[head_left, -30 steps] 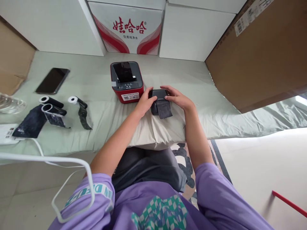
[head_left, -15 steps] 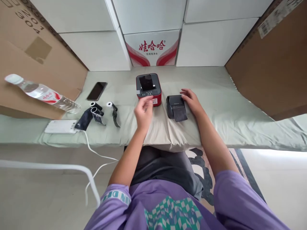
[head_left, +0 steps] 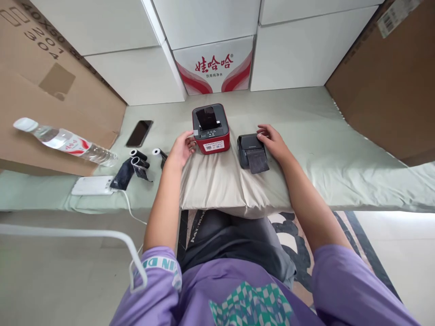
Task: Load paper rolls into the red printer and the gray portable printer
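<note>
At the far left of the frame a water bottle [head_left: 64, 141] is lying against a leaning cardboard sheet [head_left: 50, 90], and below it a white power strip [head_left: 92, 185] is sitting at the near edge of the cloth-covered table [head_left: 322, 149]. A phone [head_left: 139, 133] is lying flat further back, with three small paper rolls [head_left: 141, 159] just right of the strip, their dark tails trailing.

Moving toward the middle, the left hand [head_left: 182, 148] is now pressing its open fingers against the left side of the red printer [head_left: 210, 129]; half a second ago it was hovering in the air in front of that printer, and a second ago it was on the small black printer [head_left: 251, 149]. So the attention is shifting from the black unit to the red one. The hand is cupping the side wall loosely, not closed around anything.

Right of centre, the right hand [head_left: 275, 144] is staying where it was, lying flat and relaxed with fingertips touching the black printer's right edge, gripping nothing. A dark strip is hanging from that printer's front.

Both printers are standing on a beige pad [head_left: 217, 185] near the table's front edge. White boxes [head_left: 217, 59] are closing off the back; a cardboard box [head_left: 390, 86] is crowding the upper right, with open cloth lying between it and the right hand.
</note>
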`<control>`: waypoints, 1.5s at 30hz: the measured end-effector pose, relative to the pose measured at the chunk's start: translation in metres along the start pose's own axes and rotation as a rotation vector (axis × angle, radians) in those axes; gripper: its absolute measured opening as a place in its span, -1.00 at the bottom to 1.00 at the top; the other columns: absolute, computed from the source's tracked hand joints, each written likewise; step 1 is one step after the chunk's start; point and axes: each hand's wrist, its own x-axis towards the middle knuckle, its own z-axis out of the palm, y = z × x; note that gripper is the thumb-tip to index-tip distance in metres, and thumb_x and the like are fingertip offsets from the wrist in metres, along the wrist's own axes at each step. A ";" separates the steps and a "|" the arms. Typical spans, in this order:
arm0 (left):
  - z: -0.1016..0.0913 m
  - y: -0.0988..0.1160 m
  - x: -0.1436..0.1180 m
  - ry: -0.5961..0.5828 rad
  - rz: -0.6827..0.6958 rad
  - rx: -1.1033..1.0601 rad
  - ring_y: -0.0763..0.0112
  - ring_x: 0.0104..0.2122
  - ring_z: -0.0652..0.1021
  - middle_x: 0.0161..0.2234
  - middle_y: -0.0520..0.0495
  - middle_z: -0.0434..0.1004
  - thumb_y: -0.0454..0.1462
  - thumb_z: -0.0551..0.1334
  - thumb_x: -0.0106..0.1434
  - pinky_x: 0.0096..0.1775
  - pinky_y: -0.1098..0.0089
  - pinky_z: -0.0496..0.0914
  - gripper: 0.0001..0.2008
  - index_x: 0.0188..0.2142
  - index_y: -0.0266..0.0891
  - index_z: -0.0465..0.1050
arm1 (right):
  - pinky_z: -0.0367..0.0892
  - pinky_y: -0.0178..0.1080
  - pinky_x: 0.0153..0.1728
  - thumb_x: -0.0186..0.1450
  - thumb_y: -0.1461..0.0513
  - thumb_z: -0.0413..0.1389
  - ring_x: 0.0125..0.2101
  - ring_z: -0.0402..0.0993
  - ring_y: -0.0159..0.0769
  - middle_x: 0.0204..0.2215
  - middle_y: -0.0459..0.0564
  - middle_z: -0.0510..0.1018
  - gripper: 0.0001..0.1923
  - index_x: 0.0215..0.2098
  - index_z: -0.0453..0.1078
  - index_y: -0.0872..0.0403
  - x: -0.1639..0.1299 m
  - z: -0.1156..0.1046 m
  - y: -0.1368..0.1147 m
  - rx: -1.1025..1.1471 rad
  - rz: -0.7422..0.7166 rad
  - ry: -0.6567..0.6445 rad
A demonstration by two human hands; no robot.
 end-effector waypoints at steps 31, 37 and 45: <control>0.056 0.069 0.111 -0.355 0.627 1.403 0.04 -0.25 0.61 -0.54 -0.04 0.32 -0.22 0.51 0.03 -0.16 0.26 0.45 -0.67 -0.60 -0.17 0.37 | 0.48 0.11 0.14 0.30 -0.01 0.23 -0.04 0.53 -0.05 0.01 0.09 0.61 -0.50 0.15 0.48 -0.05 -0.001 0.001 -0.003 -0.023 0.002 -0.007; 0.060 0.103 0.083 -0.445 0.501 1.399 0.06 -0.20 0.61 -0.50 -0.01 0.41 -0.22 0.52 -0.01 -0.13 0.26 0.45 -0.79 -0.47 -0.21 0.55 | 0.48 0.11 0.12 0.31 -0.01 0.21 -0.06 0.54 -0.04 0.00 0.09 0.61 -0.50 0.16 0.46 -0.03 -0.003 0.000 -0.006 -0.040 0.009 -0.008; -0.034 0.168 -0.009 -0.191 0.582 0.956 0.41 -0.34 0.46 -0.25 -0.09 0.58 -0.01 0.35 0.29 -0.03 0.15 0.52 -0.59 -0.06 -0.28 0.56 | 0.48 0.08 0.11 0.32 0.02 0.20 -0.04 0.54 -0.05 0.09 0.10 0.58 -0.52 0.17 0.46 -0.04 -0.004 -0.001 -0.009 -0.090 0.026 -0.012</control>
